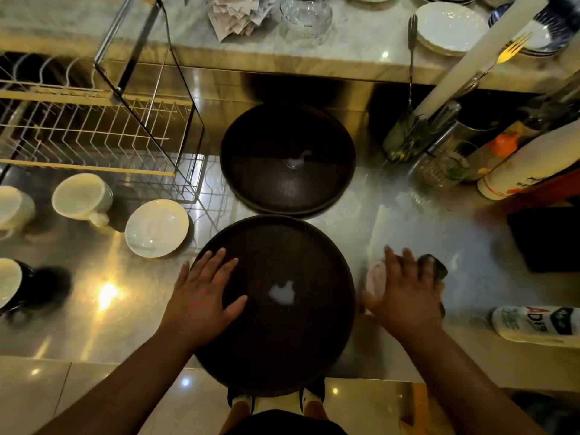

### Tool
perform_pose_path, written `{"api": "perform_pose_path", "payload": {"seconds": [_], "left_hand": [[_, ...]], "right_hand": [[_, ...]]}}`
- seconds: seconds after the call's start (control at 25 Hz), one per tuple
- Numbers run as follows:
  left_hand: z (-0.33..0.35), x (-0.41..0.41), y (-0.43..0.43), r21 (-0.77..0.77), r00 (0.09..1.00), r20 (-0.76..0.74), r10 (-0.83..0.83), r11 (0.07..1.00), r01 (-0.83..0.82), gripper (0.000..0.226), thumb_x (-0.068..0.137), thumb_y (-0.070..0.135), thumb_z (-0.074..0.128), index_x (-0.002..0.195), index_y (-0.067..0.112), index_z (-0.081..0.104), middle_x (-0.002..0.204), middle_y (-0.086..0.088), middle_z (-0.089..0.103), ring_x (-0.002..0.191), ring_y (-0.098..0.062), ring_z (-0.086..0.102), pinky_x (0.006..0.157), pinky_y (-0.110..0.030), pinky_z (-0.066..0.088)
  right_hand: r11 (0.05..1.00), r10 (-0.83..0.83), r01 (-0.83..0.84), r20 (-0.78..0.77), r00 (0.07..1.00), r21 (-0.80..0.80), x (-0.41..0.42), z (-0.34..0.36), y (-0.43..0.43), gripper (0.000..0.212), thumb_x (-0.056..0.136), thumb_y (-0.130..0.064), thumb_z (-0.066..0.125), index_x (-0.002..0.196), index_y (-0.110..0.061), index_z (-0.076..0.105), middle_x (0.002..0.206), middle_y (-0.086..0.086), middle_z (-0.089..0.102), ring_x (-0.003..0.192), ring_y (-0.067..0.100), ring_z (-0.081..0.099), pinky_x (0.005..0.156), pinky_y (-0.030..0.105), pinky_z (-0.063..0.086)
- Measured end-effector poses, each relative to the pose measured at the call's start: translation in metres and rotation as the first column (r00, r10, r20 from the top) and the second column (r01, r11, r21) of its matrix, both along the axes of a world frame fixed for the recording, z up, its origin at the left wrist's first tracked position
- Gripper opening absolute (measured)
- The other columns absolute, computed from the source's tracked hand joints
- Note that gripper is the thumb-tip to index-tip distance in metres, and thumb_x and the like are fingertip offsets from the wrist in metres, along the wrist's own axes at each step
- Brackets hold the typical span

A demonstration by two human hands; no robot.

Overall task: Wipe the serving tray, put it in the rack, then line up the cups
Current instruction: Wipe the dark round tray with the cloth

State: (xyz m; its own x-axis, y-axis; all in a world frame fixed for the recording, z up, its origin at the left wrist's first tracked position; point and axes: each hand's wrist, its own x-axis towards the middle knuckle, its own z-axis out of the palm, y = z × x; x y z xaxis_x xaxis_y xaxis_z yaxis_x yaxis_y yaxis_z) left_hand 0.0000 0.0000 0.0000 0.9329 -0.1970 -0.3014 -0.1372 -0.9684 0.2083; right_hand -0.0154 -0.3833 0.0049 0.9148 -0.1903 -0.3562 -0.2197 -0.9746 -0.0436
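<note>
Head view: a round dark-brown serving tray (276, 328) lies at the near edge of the steel counter (94, 309), a white foamy blob (282, 293) at its centre. Left hand (204, 296) presses flat on it, fingers spread. Right hand (408, 296), fingers loosely spread, covers a blurred pink-and-dark cloth (376, 277) beside the tray.

Right hand (408, 296) blurred, covers most of cloth (376, 279); left-edge cups (12, 208) cut off.
</note>
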Motion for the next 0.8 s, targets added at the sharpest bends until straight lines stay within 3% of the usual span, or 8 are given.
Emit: {"api": "perform_pose_path", "payload": {"seconds": [0.12,0.24,0.32,0.44,0.64,0.72,0.8], "left_hand": [[-0.005,-0.004,0.017,0.024,0.999,-0.014,0.036,0.999,-0.035,0.081,0.087,0.074,0.038,0.157,0.033,0.032,0.171,0.0,0.017,0.157,-0.022,0.012,0.126,-0.052,0.009],[-0.014,-0.012,0.032,-0.014,0.999,-0.019,0.043,0.999,-0.043,0.083,0.085,0.074,0.037,0.156,0.031,0.035,0.17,-0.002,0.019,0.157,-0.022,0.014,0.125,-0.05,0.01],[-0.02,-0.015,0.041,-0.036,0.999,-0.013,0.044,0.998,-0.044,0.083,0.085,0.073,0.037,0.156,0.03,0.035,0.17,-0.002,0.018,0.157,-0.023,0.015,0.125,-0.05,0.011],[-0.028,-0.02,0.051,-0.047,1.0,-0.024,0.018,0.999,-0.019,0.08,0.087,0.071,0.04,0.156,0.029,0.035,0.171,-0.002,0.016,0.156,-0.025,0.019,0.125,-0.051,0.017],[-0.041,-0.028,0.072,-0.11,0.998,-0.004,-0.066,0.992,0.065,0.079,0.089,0.069,0.045,0.157,0.031,0.033,0.171,0.003,0.015,0.156,-0.021,0.017,0.126,-0.049,0.015],[-0.045,-0.03,0.08,-0.126,0.994,0.016,-0.105,0.986,0.107,0.077,0.089,0.069,0.046,0.156,0.031,0.035,0.17,0.004,0.016,0.156,-0.02,0.016,0.126,-0.048,0.013],[-0.05,-0.031,0.085,-0.137,0.991,0.05,-0.127,0.982,0.133,0.074,0.091,0.067,0.047,0.154,0.029,0.039,0.17,0.003,0.02,0.156,-0.02,0.017,0.127,-0.049,0.013]], "right_hand": [[0.985,-0.173,0.173,-0.066,0.983,-0.016,-0.008,-0.004,-0.027,0.105,0.078,-0.07,0.063,0.157,-0.036,0.003,0.169,0.012,0.013,0.15,0.05,0.012,0.113,0.069,0.028],[0.986,-0.161,0.162,-0.03,0.987,0.034,-0.016,-0.012,-0.042,0.092,0.081,-0.057,0.071,0.155,-0.028,0.026,0.157,0.015,0.036,0.133,0.046,0.038,0.097,0.057,0.048],[0.986,-0.143,0.139,0.046,0.989,0.087,-0.014,-0.013,-0.044,0.074,0.085,-0.042,0.074,0.148,-0.023,0.041,0.143,0.018,0.049,0.118,0.044,0.046,0.088,0.053,0.05],[0.959,-0.22,0.181,0.171,0.96,0.219,-0.009,-0.001,-0.038,0.058,0.086,-0.024,0.075,0.138,-0.019,0.05,0.129,0.018,0.056,0.109,0.039,0.053,0.086,0.051,0.051],[0.826,-0.339,0.155,0.259,0.904,0.541,0.001,0.03,0.025,0.052,0.086,-0.043,0.074,0.131,-0.032,0.05,0.122,-0.006,0.052,0.105,0.018,0.057,0.081,0.047,0.058],[0.81,-0.314,0.107,0.273,0.909,0.577,0.012,0.038,0.051,0.057,0.083,-0.067,0.066,0.127,-0.032,0.055,0.117,-0.007,0.054,0.101,0.013,0.058,0.075,0.037,0.057],[0.844,-0.26,0.053,0.321,0.911,0.534,0.025,0.04,0.077,0.067,0.08,-0.08,0.058,0.127,-0.032,0.056,0.114,-0.009,0.053,0.101,0.007,0.054,0.077,0.023,0.047]]}}
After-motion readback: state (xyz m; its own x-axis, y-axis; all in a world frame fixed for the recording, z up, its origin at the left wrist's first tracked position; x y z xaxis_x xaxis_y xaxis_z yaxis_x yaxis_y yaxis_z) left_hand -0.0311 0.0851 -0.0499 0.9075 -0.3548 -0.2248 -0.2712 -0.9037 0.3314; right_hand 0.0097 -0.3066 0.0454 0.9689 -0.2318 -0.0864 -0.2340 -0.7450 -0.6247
